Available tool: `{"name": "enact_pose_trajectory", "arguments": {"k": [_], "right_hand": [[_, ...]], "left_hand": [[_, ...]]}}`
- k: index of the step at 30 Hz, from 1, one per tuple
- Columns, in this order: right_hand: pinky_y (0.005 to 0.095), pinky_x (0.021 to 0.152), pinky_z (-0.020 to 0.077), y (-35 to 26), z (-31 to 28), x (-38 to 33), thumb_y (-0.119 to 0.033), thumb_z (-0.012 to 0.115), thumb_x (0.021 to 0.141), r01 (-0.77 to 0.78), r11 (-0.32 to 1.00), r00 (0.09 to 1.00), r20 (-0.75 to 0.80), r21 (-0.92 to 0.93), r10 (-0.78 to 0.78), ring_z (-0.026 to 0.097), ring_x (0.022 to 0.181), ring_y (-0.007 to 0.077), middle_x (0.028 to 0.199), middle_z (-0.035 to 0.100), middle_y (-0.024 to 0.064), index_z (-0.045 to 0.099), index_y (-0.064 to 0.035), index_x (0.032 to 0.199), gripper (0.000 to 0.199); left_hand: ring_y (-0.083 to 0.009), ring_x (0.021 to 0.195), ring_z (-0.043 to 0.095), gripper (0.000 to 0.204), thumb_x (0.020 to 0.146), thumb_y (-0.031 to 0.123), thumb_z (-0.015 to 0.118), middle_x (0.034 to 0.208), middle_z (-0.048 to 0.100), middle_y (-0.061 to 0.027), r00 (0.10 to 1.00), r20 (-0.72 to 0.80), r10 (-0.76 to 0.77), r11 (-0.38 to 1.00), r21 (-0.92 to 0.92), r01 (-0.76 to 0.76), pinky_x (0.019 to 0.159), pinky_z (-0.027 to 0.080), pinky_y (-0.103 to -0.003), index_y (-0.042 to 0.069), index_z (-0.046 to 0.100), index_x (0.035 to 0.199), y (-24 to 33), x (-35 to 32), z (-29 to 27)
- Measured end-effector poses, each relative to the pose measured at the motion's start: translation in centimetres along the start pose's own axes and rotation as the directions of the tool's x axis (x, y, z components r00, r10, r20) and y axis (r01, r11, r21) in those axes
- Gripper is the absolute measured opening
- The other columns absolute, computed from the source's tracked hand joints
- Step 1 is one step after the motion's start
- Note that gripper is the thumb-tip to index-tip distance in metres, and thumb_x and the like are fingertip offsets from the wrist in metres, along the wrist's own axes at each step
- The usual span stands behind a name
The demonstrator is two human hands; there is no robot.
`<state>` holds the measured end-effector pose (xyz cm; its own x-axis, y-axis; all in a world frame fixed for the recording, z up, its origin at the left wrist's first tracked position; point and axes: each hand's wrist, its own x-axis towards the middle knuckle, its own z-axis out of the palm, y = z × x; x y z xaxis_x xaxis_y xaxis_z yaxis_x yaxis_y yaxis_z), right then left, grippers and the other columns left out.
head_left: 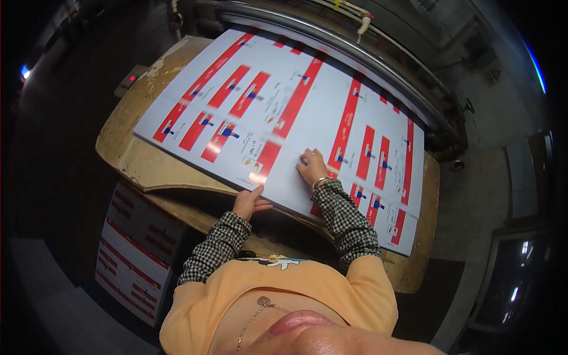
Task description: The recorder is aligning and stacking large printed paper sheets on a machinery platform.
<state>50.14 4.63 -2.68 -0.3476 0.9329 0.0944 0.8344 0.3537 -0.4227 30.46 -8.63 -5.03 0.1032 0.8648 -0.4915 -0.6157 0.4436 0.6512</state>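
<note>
A large white printed sheet (307,133) with red bars and small blue figures lies on top of a stack, on a worn wooden board. My left hand (251,202) is at the near edge of the stack, thumb and fingers apart, touching the edge. Further in, over the middle of the sheet, is my right hand (312,167). Its fingers are curled together and rest on the paper; whatever they may pinch is hidden. Beyond the far edge of the sheet runs a long metal roller (331,50) of a machine.
The wooden board (127,142) sticks out around the stack, with a curved cut-out at its near side. Below on the left stands another stack of printed sheets (127,254). A small box with a red light (131,78) sits beyond the board's left edge.
</note>
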Motion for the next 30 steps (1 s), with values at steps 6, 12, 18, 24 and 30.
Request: {"name": "enact_pose_trajectory", "arguments": {"k": [6, 12, 18, 24, 30], "right_hand": [[0.0568, 0.099, 0.0185, -6.7, -0.5, -6.3, -0.035, 0.074, 0.056, 0.285, 0.956, 0.873, 0.429, -0.066, -0.23, 0.015, 0.127, 0.0435, 0.137, 0.019, 0.0251, 0.028, -0.0066, 0.131, 0.092], [0.0369, 0.092, 0.0396, -5.5, -5.4, -3.9, -0.017, 0.06, 0.068, 0.042, 0.958, 0.794, 0.572, 0.284, -0.205, 0.048, 0.11, 0.0322, 0.12, 0.047, 0.0221, 0.052, 0.0001, 0.113, 0.049], [0.0322, 0.087, 0.0438, -7.1, -7.7, -5.2, -0.013, 0.058, 0.068, 0.181, 0.908, 0.926, 0.245, 0.378, -0.286, 0.054, 0.102, 0.0304, 0.11, 0.055, 0.0197, 0.059, 0.0021, 0.099, 0.035], [0.0328, 0.093, 0.0378, -4.5, -2.7, -6.2, -0.018, 0.059, 0.066, 0.175, 0.934, 0.92, 0.286, 0.312, -0.268, 0.047, 0.112, 0.0281, 0.113, 0.054, 0.0177, 0.061, 0.0006, 0.097, 0.036], [0.0341, 0.097, 0.0328, -1.2, -0.7, -0.5, -0.026, 0.063, 0.066, -0.004, 0.977, 0.978, 0.205, 0.215, -0.041, 0.037, 0.119, 0.0313, 0.121, 0.047, 0.0185, 0.057, 0.0004, 0.104, 0.048]], "left_hand": [[-0.0246, 0.084, 0.06, 0.034, 0.084, 0.014, 0.052, 0.101, 0.056, -0.0143, 0.999, 0.042, 0.018, 1.0, -0.004, -0.018, 0.066, 0.055, -0.036, -0.004, 0.045, 0.111, 0.1, -0.4, -0.4], [-0.0258, 0.09, 0.059, 0.036, 0.085, 0.016, 0.051, 0.104, 0.057, -0.0138, 0.97, 0.235, -0.068, 0.985, 0.171, 0.028, 0.078, 0.05, -0.039, 0.0, 0.045, 0.116, -1.1, 0.6, -2.7], [-0.0298, 0.095, 0.056, 0.033, 0.089, 0.019, 0.038, 0.107, 0.055, -0.0165, 0.994, -0.083, -0.067, 0.997, 0.042, 0.071, 0.081, 0.047, -0.047, 0.001, 0.045, 0.117, -0.6, -0.1, -0.3], [-0.0281, 0.086, 0.06, 0.031, 0.089, 0.013, 0.035, 0.101, 0.056, -0.0192, 1.0, 0.005, -0.005, 0.995, 0.096, 0.004, 0.077, 0.051, -0.043, -0.008, 0.044, 0.11, -0.9, 0.6, -1.1], [-0.0254, 0.076, 0.062, 0.032, 0.086, 0.019, 0.049, 0.092, 0.058, -0.0171, 1.0, 0.009, -0.015, 1.0, 0.02, 0.015, 0.067, 0.055, -0.037, -0.01, 0.046, 0.101, 0.0, 0.2, -0.2]]}}
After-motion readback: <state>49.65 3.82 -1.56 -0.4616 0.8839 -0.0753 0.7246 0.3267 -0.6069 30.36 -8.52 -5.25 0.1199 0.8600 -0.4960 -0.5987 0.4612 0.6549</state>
